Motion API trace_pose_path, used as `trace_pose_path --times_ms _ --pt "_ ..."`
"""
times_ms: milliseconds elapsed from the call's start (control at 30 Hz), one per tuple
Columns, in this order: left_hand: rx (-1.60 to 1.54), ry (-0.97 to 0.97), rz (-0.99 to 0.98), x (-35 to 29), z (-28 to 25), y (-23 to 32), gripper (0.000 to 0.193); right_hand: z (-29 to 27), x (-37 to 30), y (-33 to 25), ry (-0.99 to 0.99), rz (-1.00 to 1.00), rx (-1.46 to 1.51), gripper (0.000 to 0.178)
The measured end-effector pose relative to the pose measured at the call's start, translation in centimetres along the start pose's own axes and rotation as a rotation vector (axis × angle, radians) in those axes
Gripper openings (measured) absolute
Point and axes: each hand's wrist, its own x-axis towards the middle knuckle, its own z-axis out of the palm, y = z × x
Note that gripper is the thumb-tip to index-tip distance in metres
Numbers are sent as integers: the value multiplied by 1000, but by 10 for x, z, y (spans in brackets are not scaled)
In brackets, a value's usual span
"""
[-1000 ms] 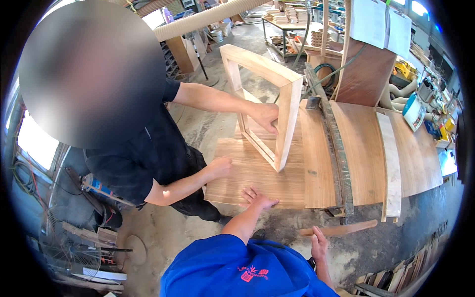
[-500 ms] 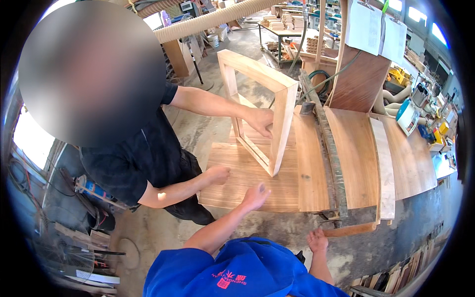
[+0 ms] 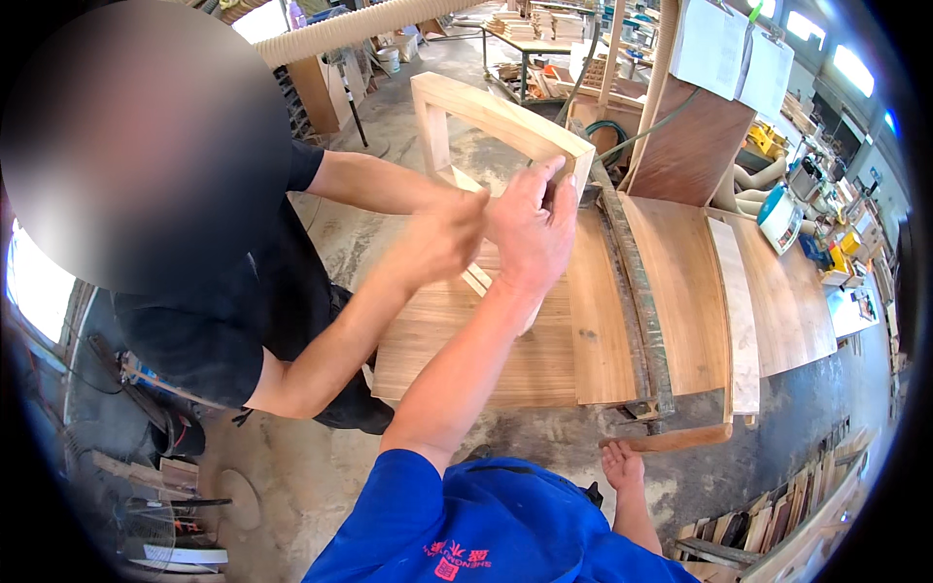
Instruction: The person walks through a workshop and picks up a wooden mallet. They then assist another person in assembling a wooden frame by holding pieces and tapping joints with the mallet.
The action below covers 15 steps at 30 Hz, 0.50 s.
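Floor point(image 3: 301, 457) grey concrete, stained, darker toward right. Bright windows point(image 3: 854, 72) at upper right; bright pane point(image 3: 37, 291) far left. Back: dark-legged desk point(image 3: 530, 49) stacked with wood point(image 3: 530, 21). Ribbed hose point(image 3: 360, 29) across top. Fan point(image 3: 146, 525) lower left. Boards point(image 3: 777, 530) lower right.

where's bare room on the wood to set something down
Bare wood shows between the long dark bar and the pale board, and on the panel right of that board. It's crowded around the wooden frame, with your left hand and the co-worker's hand.
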Motion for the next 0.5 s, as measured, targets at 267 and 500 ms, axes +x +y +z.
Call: trace_pose_path --times_ms 267,500 --pt "-12 -26 41 1 7 -32 22 -3 -18 -2 73 -28 -31 45" --pt "-750 212 -682 -4 30 -22 2 4 -16 -4 132 -21 1 41"
